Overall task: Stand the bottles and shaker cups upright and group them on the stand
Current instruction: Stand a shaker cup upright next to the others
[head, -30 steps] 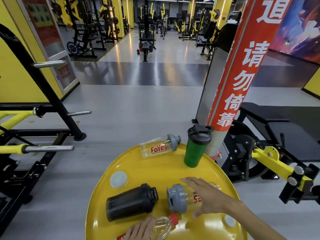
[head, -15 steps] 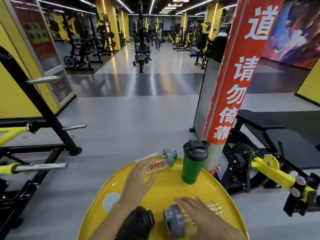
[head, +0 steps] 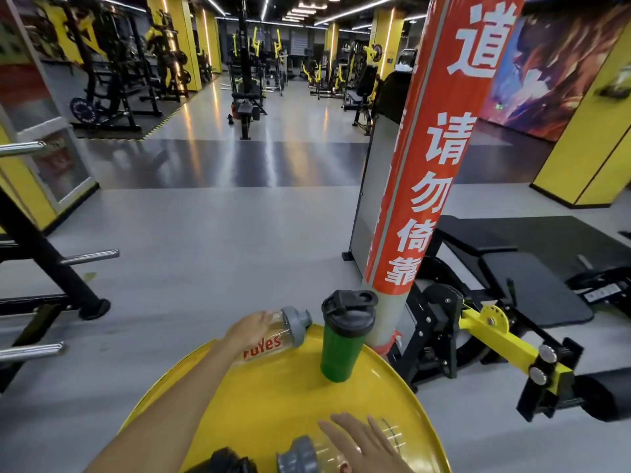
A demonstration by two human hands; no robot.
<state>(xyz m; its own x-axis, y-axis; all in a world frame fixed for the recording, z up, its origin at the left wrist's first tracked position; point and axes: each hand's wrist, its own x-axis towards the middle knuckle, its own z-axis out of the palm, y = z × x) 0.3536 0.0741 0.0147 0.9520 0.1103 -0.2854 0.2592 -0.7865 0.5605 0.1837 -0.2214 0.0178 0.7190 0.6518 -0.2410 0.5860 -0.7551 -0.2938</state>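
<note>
Okay, your left hand (head: 251,331) is now closing around the far clear shaker (head: 278,336), having reached up from the near edge, so it's getting stood up next. Your right hand (head: 365,445) is resting flat, fingers spread, on the near clear shaker (head: 307,459). Both are lying sideways on the yellow stand (head: 273,404); the green shaker (head: 343,339) is upright.
</note>
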